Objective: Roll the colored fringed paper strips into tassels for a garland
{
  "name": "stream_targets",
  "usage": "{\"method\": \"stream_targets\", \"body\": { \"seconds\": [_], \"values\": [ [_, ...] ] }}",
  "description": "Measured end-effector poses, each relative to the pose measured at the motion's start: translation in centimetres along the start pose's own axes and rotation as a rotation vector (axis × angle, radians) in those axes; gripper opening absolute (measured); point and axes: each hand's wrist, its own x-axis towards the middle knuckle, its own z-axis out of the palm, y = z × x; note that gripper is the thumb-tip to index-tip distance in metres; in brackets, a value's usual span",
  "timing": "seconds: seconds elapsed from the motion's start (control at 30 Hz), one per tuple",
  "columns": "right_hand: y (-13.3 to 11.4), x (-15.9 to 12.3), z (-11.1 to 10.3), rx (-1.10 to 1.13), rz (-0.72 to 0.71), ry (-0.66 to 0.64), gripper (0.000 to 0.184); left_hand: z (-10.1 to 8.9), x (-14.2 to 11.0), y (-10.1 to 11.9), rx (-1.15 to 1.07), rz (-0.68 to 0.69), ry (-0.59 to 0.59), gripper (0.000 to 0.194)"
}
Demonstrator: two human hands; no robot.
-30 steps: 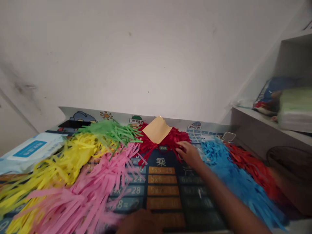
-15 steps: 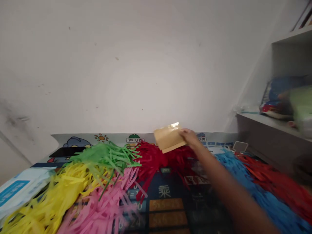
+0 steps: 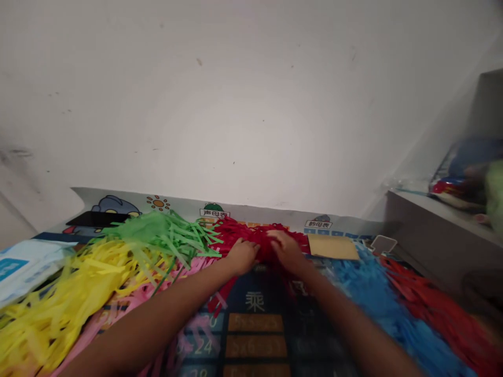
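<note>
A bundle of dark red paper strips (image 3: 265,245) lies at the back middle of the table, with both my hands on it. My left hand (image 3: 243,256) has its fingers curled into the strips from the left. From the right, my right hand (image 3: 287,252) closes on the same bundle, its fingertips partly sunk among the strips. Just right of that hand lies a flat tan paper envelope (image 3: 333,246), touched by neither hand.
Green strips (image 3: 157,233), yellow strips (image 3: 78,293) and pink strips (image 3: 135,293) spread on the left beside a white-and-blue packet (image 3: 33,267). Blue strips (image 3: 381,293) and orange-red strips (image 3: 432,309) lie right. A black flat object (image 3: 100,219) and a shelf (image 3: 440,220) flank the table.
My right hand has let go of the tan envelope, which now lies to the right on the blue strips. My left hand has come into view, and both hands have reached the red strips.
</note>
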Motion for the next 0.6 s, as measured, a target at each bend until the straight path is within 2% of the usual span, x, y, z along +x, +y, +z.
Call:
{"method": "stream_targets", "body": {
  "seconds": [0.07, 0.17, 0.3, 0.43, 0.53, 0.6],
  "values": [
    [-0.9, 0.0, 3.6, 0.02, -0.068, -0.105, 0.032, 0.6, -0.3, -1.4, 0.088, -0.031, -0.042, 0.015],
    [-0.5, -0.3, 5.5, 0.016, -0.1, -0.191, 0.035, 0.2, -1.3, -2.9, 0.171, -0.07, -0.071, 0.019],
    [0.9, -0.9, 4.7, -0.06, -0.119, -0.254, 0.04, -0.3, -1.6, -3.2, 0.163, -0.093, -0.043, 0.017],
    [0.9, -1.0, 4.1, -0.162, -0.12, -0.266, 0.042, -0.4, -0.3, -3.3, 0.072, -0.104, 0.003, 0.011],
    [0.6, -1.1, 4.1, -0.203, -0.109, -0.235, 0.054, -0.6, 0.8, -4.0, -0.016, -0.136, 0.003, 0.018],
    [0.4, -1.1, 4.0, -0.23, -0.07, -0.181, 0.049, -0.9, 1.4, -4.5, -0.069, -0.165, 0.004, 0.025]
  ]
}}
